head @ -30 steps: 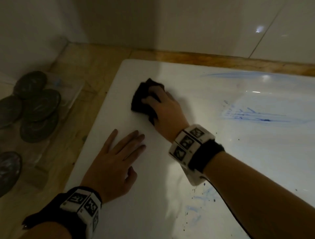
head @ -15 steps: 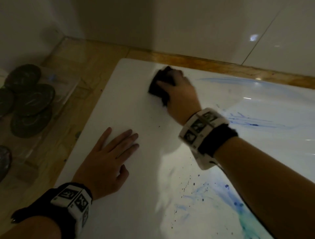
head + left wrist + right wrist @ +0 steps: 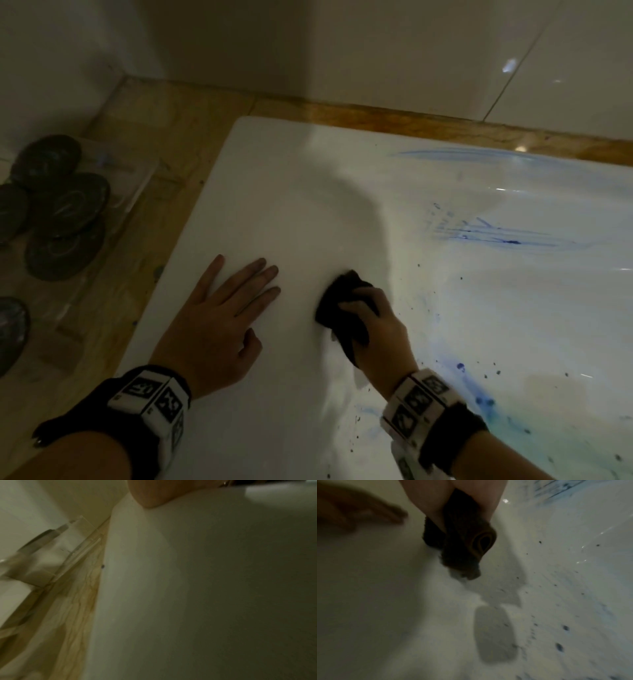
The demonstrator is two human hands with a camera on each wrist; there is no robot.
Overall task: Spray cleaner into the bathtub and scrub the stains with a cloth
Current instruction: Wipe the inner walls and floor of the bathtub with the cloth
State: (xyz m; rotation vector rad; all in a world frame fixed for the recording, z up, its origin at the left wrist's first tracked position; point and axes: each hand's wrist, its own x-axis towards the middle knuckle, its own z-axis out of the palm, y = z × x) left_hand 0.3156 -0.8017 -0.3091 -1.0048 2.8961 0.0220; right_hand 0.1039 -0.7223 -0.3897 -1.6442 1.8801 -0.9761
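The white bathtub [image 3: 274, 205] fills most of the head view, its broad flat rim at left and its basin sloping down to the right. Blue stains [image 3: 486, 236] streak the basin wall, and a blue-green smear [image 3: 507, 421] with dark specks lies lower right. My right hand [image 3: 373, 325] grips a bunched black cloth [image 3: 337, 301] and presses it onto the tub by the rim's inner edge; the right wrist view shows the cloth [image 3: 465, 540] wadded under the palm. My left hand [image 3: 219, 318] lies flat on the rim with fingers spread. No spray bottle is in view.
A wooden ledge [image 3: 164, 144] borders the tub at left and along the back, under tiled walls [image 3: 376, 51]. A clear tray with several dark round stones [image 3: 65, 212] sits on the ledge at far left.
My right hand has dragged the cloth from the far corner of the rim back toward me, stopping beside my left hand. The left hand has stayed flat in place.
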